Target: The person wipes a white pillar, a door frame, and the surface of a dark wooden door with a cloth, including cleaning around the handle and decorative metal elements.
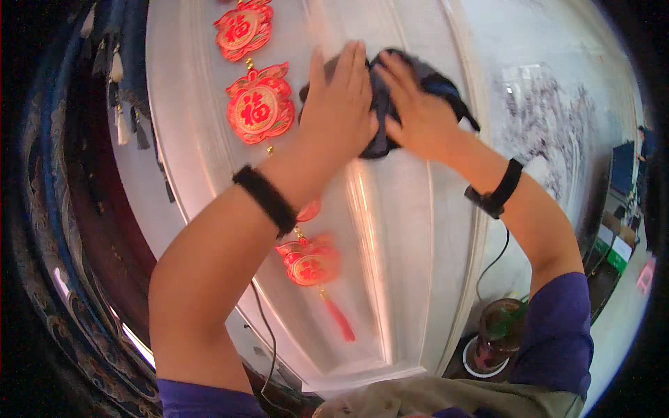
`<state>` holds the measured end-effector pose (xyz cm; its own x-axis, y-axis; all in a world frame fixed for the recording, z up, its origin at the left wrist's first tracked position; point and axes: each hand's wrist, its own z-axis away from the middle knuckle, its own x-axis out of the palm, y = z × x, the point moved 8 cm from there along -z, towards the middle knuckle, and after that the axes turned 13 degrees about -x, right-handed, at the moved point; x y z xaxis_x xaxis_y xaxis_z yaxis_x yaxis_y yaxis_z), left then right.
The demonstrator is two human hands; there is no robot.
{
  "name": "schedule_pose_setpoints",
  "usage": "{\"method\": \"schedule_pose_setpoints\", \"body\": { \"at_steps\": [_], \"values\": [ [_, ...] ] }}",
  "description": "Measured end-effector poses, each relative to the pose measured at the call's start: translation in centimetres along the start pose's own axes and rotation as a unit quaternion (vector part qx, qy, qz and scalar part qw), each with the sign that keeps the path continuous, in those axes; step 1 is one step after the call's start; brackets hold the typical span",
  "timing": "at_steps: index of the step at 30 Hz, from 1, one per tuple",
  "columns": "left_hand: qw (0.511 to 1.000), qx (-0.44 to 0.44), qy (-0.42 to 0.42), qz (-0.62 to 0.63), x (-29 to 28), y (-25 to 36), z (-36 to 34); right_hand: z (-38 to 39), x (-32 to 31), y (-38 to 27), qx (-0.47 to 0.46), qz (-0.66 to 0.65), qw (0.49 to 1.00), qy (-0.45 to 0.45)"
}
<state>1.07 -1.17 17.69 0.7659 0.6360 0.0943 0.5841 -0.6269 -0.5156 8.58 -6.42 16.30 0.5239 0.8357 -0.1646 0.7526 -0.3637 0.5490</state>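
Note:
A dark cloth (380, 97) lies bunched against a white fluted panel (404, 244), in the upper middle of the head view. My left hand (341, 115) rests flat on the left part of the cloth, its fingers stretched upward. On the right part, my right hand (423, 115) presses with its fingers extended and leaning to the left. Both palms face the panel and hide much of the cloth. One loose edge of it sticks out past my right hand.
Red hanging ornaments (259, 103) run down the panel's left side, partly behind my left forearm, ending in a red tassel (338, 317). Dark patterned curtains (63, 244) hang at far left. Right of the panel are a landscape-patterned wall (550, 118) and a potted plant (498, 334).

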Motion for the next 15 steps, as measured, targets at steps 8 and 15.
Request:
{"method": "schedule_pose_setpoints", "body": {
  "at_steps": [8,15],
  "values": [
    [0.993,-0.086,-0.026,-0.074,1.8,-5.3,-8.2,-7.4,-1.8,5.6,-0.117,0.064,0.988,0.083],
    [0.981,-0.191,-0.008,-0.034,3.1,-6.6,-9.7,-8.1,-1.4,8.0,0.027,0.05,0.995,0.081]
  ]
}}
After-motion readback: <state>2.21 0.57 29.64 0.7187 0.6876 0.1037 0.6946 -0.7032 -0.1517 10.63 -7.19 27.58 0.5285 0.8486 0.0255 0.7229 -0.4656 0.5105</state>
